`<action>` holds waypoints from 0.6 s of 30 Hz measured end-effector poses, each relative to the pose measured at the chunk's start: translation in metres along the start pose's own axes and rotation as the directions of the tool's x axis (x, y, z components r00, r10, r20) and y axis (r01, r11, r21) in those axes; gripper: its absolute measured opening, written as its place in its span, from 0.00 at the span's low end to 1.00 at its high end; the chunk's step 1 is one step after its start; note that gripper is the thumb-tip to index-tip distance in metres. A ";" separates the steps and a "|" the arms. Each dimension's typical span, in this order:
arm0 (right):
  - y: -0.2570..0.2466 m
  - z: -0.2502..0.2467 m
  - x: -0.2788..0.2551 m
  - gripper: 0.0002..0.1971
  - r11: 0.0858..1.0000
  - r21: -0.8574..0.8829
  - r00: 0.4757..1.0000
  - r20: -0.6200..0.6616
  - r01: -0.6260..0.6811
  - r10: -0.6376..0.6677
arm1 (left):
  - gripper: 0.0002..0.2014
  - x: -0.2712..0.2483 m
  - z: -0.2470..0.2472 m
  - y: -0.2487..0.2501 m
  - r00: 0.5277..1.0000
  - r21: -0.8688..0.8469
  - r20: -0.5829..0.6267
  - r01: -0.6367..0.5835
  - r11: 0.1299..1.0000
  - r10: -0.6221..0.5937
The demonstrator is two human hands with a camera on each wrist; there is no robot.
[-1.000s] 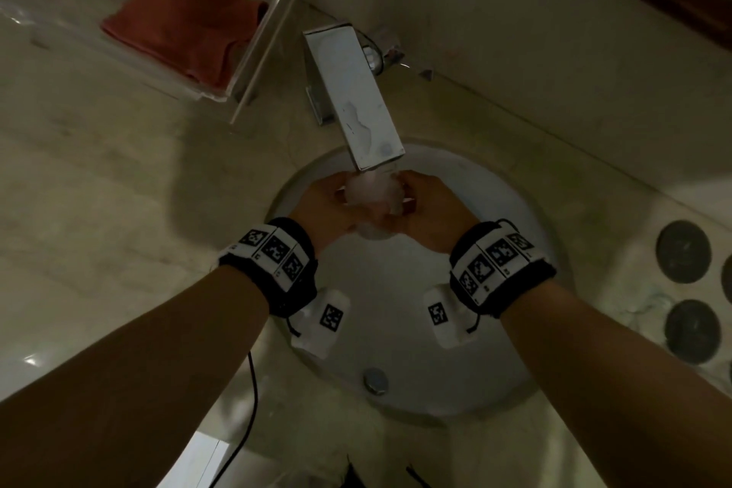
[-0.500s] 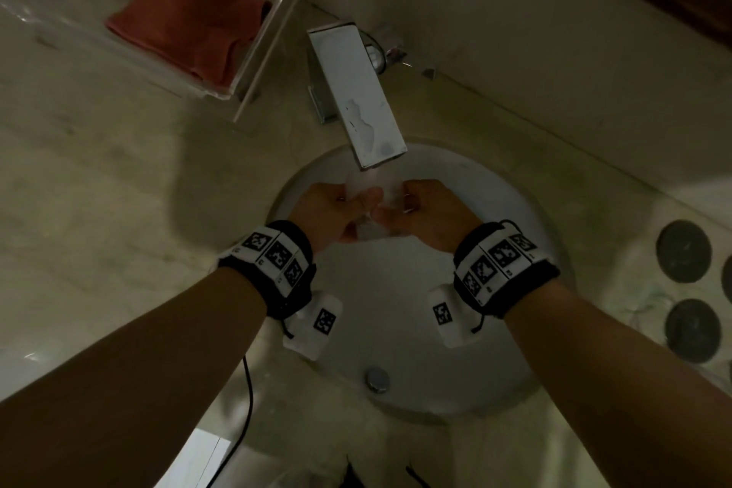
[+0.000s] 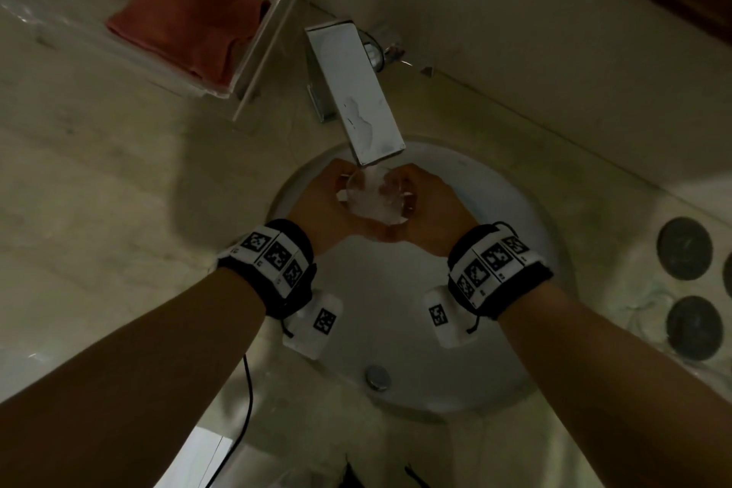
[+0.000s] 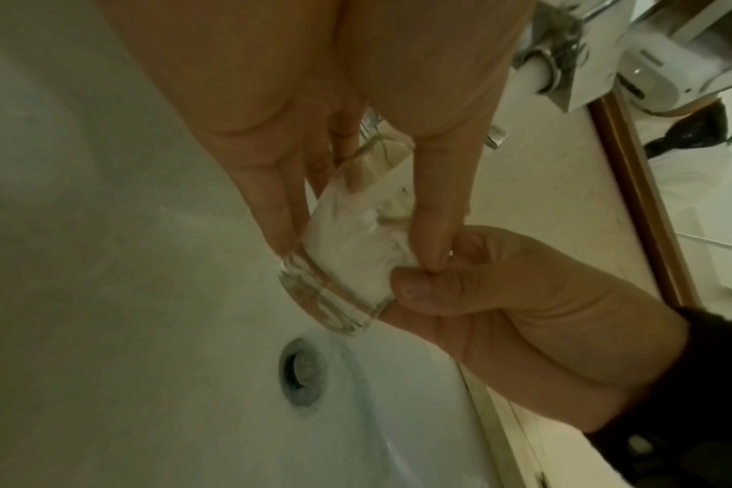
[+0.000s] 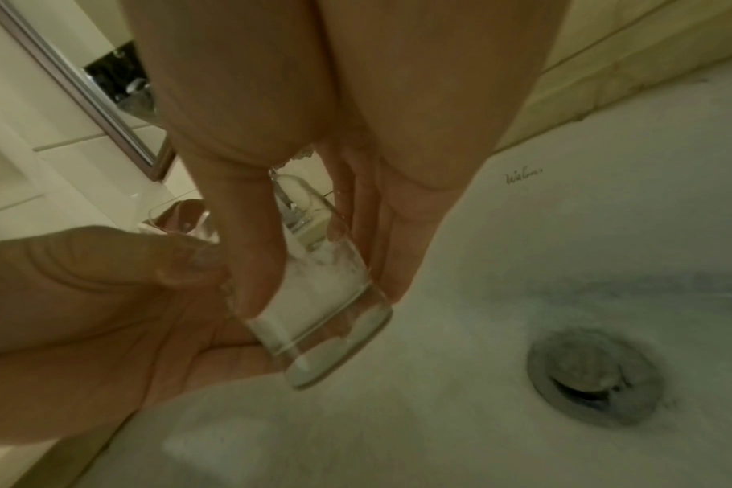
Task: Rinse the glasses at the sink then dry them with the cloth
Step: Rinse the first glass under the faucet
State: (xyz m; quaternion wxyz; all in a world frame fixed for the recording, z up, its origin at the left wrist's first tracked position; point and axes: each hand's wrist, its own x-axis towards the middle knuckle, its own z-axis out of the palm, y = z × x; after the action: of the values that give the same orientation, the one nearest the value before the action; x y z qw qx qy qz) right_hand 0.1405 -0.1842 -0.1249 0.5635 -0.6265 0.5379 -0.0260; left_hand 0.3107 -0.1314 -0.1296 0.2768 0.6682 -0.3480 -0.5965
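A clear drinking glass (image 3: 372,198) is held under the flat chrome faucet spout (image 3: 356,91), and water churns white inside it. My left hand (image 3: 336,194) grips its left side and my right hand (image 3: 404,190) grips its right side, over the white sink basin (image 3: 396,309). In the left wrist view the glass (image 4: 347,264) tilts, base down, between my left hand's (image 4: 356,251) fingers and thumb. In the right wrist view my right hand (image 5: 318,294) wraps the glass (image 5: 322,313) from above. A folded red cloth (image 3: 190,16) lies at the back left.
The cloth rests in a clear plastic tray (image 3: 277,32) on the marble counter. The drain (image 3: 377,377) is at the basin's near side. Dark round discs (image 3: 684,248) lie on the counter to the right. A black cable (image 3: 247,400) hangs by my left forearm.
My thumbs, which met over the glass half a second ago, have parted. The glass mouth now shows beneath the spout with water foaming in it. Both hands stay in the same place.
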 end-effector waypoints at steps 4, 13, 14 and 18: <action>-0.003 -0.002 0.000 0.38 1.000 0.025 0.999 -0.031 0.014 -0.013 | 0.48 -0.002 0.001 0.006 0.999 -0.066 -0.018 -0.034 0.997 0.033; -0.003 0.001 0.004 0.41 1.000 0.025 1.000 -0.029 -0.012 0.013 | 0.48 -0.002 -0.003 0.005 1.000 -0.070 -0.004 0.019 0.997 -0.019; 0.000 0.000 0.005 0.42 0.999 0.011 0.999 -0.002 -0.041 0.042 | 0.43 0.000 -0.004 0.004 0.999 -0.043 -0.004 0.047 0.998 -0.047; 0.007 0.001 0.003 0.43 0.979 0.095 0.981 0.094 -0.179 0.170 | 0.20 0.001 -0.001 0.002 0.966 -0.098 0.101 0.247 0.964 -0.237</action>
State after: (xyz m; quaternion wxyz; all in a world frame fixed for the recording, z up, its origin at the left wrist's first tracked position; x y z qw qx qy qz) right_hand 0.1381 -0.1845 -0.1324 0.6176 -0.5474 0.5642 0.0226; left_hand 0.3111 -0.1335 -0.1289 0.2226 0.6625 -0.2422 -0.6730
